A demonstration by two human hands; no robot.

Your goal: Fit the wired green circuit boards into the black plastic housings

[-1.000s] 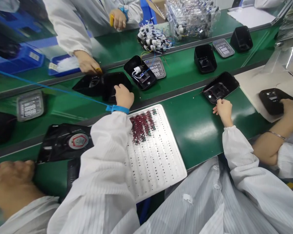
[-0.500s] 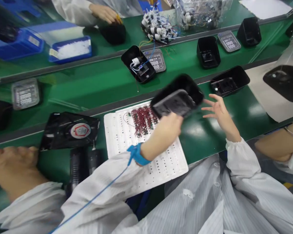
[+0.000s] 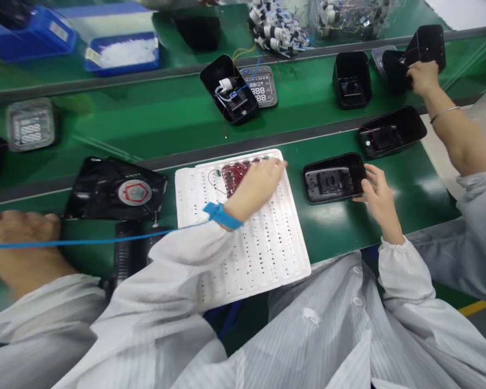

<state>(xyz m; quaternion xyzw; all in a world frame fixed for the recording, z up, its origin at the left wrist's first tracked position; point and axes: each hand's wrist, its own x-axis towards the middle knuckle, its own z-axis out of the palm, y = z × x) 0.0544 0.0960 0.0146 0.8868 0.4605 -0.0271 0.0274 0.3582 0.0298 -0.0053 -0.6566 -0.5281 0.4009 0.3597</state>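
Note:
My left hand (image 3: 261,178), with a blue wrist strap (image 3: 222,216), is over a bundle of thin red wires (image 3: 235,175) on a white foam tray (image 3: 263,243). Its fingers bend down at the bundle's far right side; the fingertips are hidden, so I cannot tell what they hold. A black plastic housing (image 3: 332,178) lies open side up on the green bench, right of the tray. My right hand (image 3: 378,197) grips its right end, thumb and fingers at the rim.
Another black housing (image 3: 392,132) lies behind my right hand. A co-worker's hand (image 3: 425,78) handles a black part at the back right; another co-worker's hand (image 3: 20,232) rests at left. A black bag (image 3: 115,189), display panels (image 3: 261,86) and a wired housing (image 3: 229,89) lie around.
The black housing has come down from my left hand onto the bench. My left hand has moved back to the red wires, and my right hand has closed on the housing's end.

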